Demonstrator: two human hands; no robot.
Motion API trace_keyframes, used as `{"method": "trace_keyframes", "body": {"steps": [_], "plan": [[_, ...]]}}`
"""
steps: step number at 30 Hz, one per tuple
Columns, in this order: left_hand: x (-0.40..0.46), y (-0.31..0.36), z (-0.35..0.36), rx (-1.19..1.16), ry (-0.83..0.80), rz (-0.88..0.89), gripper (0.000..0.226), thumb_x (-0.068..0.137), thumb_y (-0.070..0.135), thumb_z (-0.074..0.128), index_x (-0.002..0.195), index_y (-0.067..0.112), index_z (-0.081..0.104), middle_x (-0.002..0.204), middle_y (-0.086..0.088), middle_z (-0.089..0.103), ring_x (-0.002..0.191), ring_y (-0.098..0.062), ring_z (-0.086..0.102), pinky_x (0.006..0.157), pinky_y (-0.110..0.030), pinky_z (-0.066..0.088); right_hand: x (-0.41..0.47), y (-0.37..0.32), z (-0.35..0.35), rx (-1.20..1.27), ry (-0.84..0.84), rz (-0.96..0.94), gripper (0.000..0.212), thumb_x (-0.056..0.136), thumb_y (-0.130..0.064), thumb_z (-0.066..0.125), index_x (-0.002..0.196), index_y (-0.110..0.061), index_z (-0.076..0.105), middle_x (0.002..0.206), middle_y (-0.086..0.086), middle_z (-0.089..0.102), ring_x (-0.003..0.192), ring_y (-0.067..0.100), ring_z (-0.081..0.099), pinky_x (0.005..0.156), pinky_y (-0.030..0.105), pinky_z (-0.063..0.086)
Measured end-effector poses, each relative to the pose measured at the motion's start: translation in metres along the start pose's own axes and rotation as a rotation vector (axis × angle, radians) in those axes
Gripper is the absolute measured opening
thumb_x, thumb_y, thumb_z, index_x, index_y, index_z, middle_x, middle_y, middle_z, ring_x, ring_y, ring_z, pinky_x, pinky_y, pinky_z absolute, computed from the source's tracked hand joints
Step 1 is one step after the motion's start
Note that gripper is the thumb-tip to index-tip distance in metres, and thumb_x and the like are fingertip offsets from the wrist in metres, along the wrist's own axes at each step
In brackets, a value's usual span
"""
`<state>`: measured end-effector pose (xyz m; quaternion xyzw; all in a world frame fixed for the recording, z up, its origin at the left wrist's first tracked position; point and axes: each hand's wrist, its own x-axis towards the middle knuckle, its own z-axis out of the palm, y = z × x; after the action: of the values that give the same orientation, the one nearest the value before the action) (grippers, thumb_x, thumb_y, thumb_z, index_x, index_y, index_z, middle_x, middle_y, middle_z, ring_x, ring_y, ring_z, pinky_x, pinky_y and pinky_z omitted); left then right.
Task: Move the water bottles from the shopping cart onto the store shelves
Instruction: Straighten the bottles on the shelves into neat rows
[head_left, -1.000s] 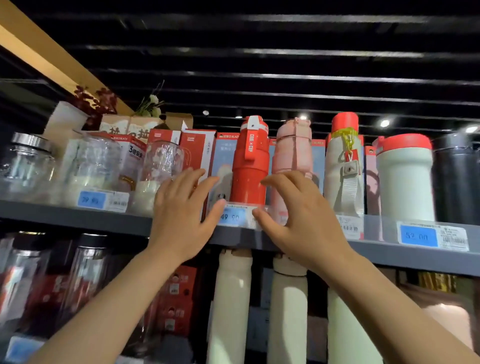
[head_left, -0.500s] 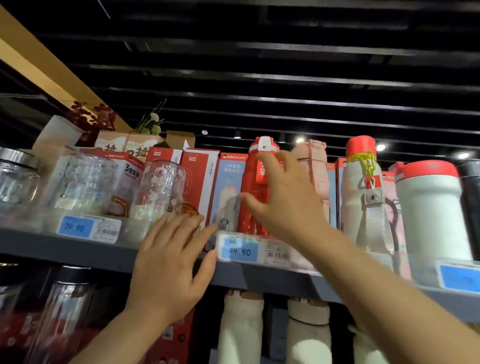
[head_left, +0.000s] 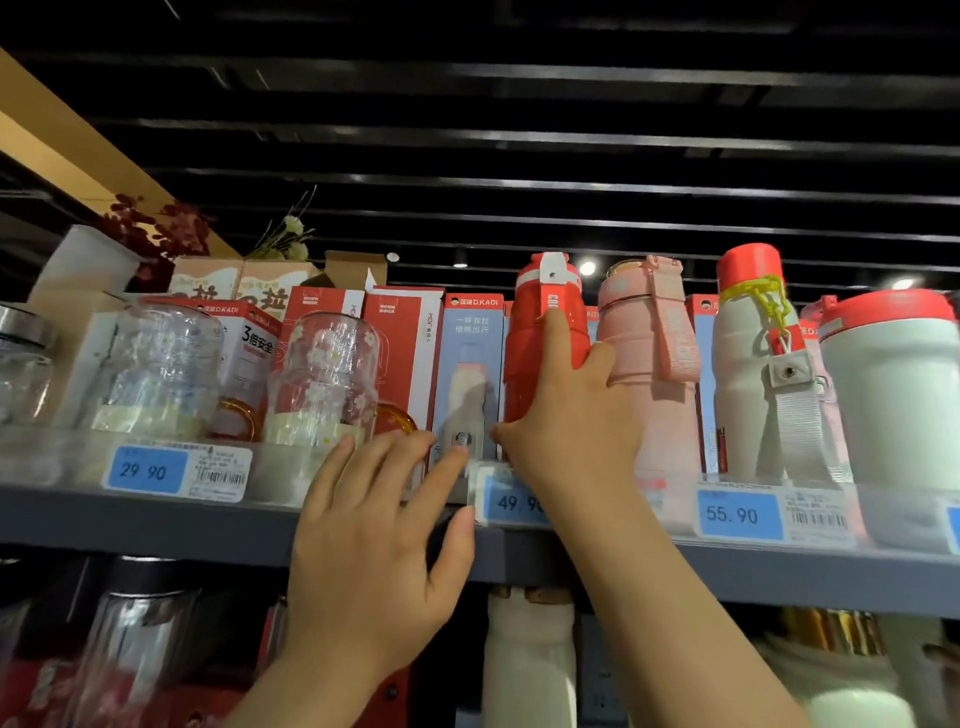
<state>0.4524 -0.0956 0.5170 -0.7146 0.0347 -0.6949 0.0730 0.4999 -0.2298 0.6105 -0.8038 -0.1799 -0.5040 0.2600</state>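
A red water bottle with a white lid clasp stands upright on the upper grey shelf. My right hand grips its lower body, thumb on the left side and fingers up the front and right. Touching its right side stands a pink bottle with a strap. My left hand rests with straight fingers on the shelf's clear front rail, just left of the red bottle, holding nothing. The shopping cart is out of view.
Right of the pink bottle stand a white bottle with a red cap and yellow chain and a wide white bottle. Glass cups and boxes fill the left. White bottles stand on the shelf below.
My right hand rose from the shelf's edge and closed round the red bottle. My left hand stayed at the front rail. The camera moved closer and tilted upward.
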Motion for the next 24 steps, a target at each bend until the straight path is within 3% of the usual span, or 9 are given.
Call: {"method": "trace_keyframes", "body": {"steps": [6, 11, 14, 19, 22, 24], "plan": [[0.0, 0.001, -0.001, 0.009, -0.003, -0.012, 0.045, 0.093, 0.037, 0.038, 0.12, 0.017, 0.068, 0.115, -0.005, 0.065, 0.109, -0.028, 0.059, 0.107, -0.048, 0.034, 0.0, 0.01, -0.007, 0.322, -0.056, -0.076, 0.099, 0.081, -0.032, 0.072, 0.151, -0.034, 0.002, 0.129, 0.01, 0.035, 0.105, 0.035, 0.053, 0.083, 0.041, 0.05], [0.0, 0.003, -0.004, 0.029, -0.032, -0.028, 0.047, 0.094, 0.037, 0.036, 0.123, 0.017, 0.066, 0.116, -0.005, 0.064, 0.111, -0.028, 0.058, 0.108, -0.047, 0.032, 0.0, 0.017, -0.015, 0.476, -0.128, -0.146, 0.1, 0.078, -0.028, 0.073, 0.149, -0.037, 0.004, 0.118, 0.001, 0.033, 0.091, 0.019, 0.049, 0.073, 0.028, 0.04], [0.001, 0.005, -0.005, 0.035, -0.036, -0.036, 0.047, 0.094, 0.037, 0.035, 0.124, 0.017, 0.066, 0.116, -0.005, 0.064, 0.111, -0.027, 0.057, 0.108, -0.047, 0.032, -0.001, 0.016, -0.013, 0.461, -0.15, -0.143, 0.095, 0.082, -0.032, 0.068, 0.15, -0.036, 0.002, 0.128, 0.006, 0.034, 0.095, 0.022, 0.049, 0.076, 0.03, 0.041], [0.0, 0.006, -0.004, 0.03, -0.013, -0.04, 0.045, 0.093, 0.035, 0.037, 0.122, 0.017, 0.067, 0.115, -0.005, 0.064, 0.111, -0.027, 0.057, 0.109, -0.046, 0.031, -0.009, 0.011, -0.003, 0.212, -0.067, -0.152, 0.088, 0.084, -0.048, 0.059, 0.149, -0.038, 0.0, 0.149, 0.008, 0.021, 0.123, 0.033, 0.038, 0.087, 0.04, 0.042], [0.001, 0.006, -0.004, 0.036, -0.01, -0.041, 0.045, 0.093, 0.035, 0.037, 0.121, 0.017, 0.067, 0.115, -0.005, 0.064, 0.111, -0.026, 0.056, 0.109, -0.045, 0.03, -0.008, 0.009, -0.001, 0.192, -0.053, -0.105, 0.098, 0.078, -0.06, 0.065, 0.148, -0.038, 0.0, 0.148, 0.008, 0.02, 0.12, 0.035, 0.043, 0.088, 0.04, 0.044], [0.001, 0.006, -0.004, 0.034, -0.011, -0.042, 0.045, 0.093, 0.035, 0.037, 0.121, 0.018, 0.068, 0.115, -0.004, 0.064, 0.111, -0.026, 0.056, 0.11, -0.044, 0.029, -0.007, 0.009, 0.0, 0.222, -0.042, -0.098, 0.102, 0.075, -0.058, 0.07, 0.148, -0.037, 0.001, 0.142, 0.008, 0.026, 0.114, 0.034, 0.049, 0.087, 0.041, 0.046]]}}
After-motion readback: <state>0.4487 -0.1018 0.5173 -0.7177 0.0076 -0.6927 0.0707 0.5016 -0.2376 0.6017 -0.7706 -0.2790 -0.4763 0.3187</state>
